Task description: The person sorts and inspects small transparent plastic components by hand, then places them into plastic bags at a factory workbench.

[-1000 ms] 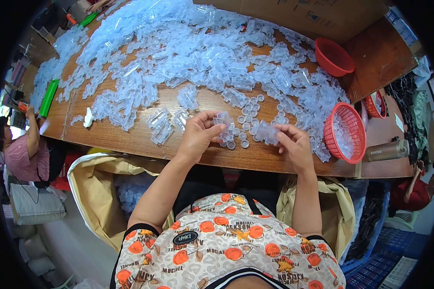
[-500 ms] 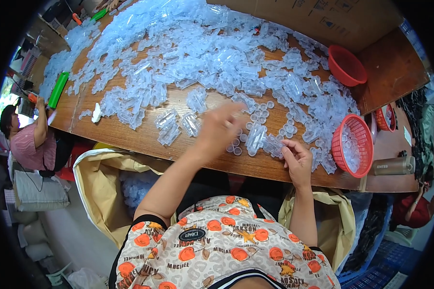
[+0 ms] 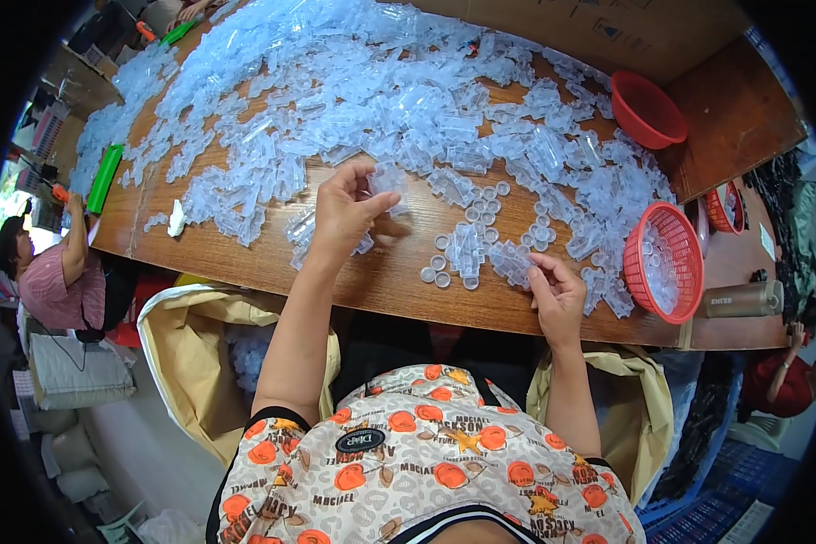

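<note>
My left hand [image 3: 346,210] pinches a clear plastic piece [image 3: 388,184] between thumb and fingers, above the wooden table [image 3: 381,281]. Beneath and beside that forearm lie more clear pieces [image 3: 301,231], partly hidden by it. Farther right, my right hand [image 3: 560,299] grips the end of another ribbed clear plastic piece [image 3: 514,263] low over the tabletop. Just left of this one sits a small group of clear pieces [image 3: 467,249]. Little round clear caps [image 3: 441,263] lie around the group, with more caps [image 3: 542,232] above my right hand.
A large heap of clear plastic parts [image 3: 335,109] covers the back. At right stand a red basket [image 3: 639,283] holding clear parts, a red bowl [image 3: 648,109] and a bottle [image 3: 743,300]. Yellowish sacks [image 3: 186,363] hang below the front edge. A person [image 3: 59,267] works at far left.
My left hand has moved left, away from the round caps, and now holds a clear piece from where a small cluster lay. My right hand stays nearly in place with its piece.
</note>
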Demonstrator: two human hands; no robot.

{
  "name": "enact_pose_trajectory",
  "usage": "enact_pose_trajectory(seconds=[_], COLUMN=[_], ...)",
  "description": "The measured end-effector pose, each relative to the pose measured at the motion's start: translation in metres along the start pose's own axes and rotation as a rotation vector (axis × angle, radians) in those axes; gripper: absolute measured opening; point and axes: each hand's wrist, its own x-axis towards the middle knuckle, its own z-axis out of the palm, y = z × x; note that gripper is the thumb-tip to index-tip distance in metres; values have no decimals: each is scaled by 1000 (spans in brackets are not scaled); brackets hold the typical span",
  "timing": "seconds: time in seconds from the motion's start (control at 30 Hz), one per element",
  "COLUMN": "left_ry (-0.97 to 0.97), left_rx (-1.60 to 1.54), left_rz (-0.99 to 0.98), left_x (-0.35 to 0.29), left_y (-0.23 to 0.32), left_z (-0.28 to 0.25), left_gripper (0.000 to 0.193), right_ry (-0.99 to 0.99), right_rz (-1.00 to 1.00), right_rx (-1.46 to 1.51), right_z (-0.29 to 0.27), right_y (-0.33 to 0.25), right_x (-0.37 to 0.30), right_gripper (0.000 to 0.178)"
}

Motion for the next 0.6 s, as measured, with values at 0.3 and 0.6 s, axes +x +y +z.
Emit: enact_pose_trajectory(seconds=[0.3, 0.6], left_ry=[-176, -188], left_rx=[-369, -479], left_rz=[-189, -243], left_x=[-19, -38], left_y=[17, 22], left_z=[16, 18], left_gripper=[38, 43], right_ry=[103, 129], right_rz=[50, -332], right_rx=[23, -569], right_z=[6, 32], right_y=[0, -30], right_x=[-3, -9], right_gripper=[20, 22])
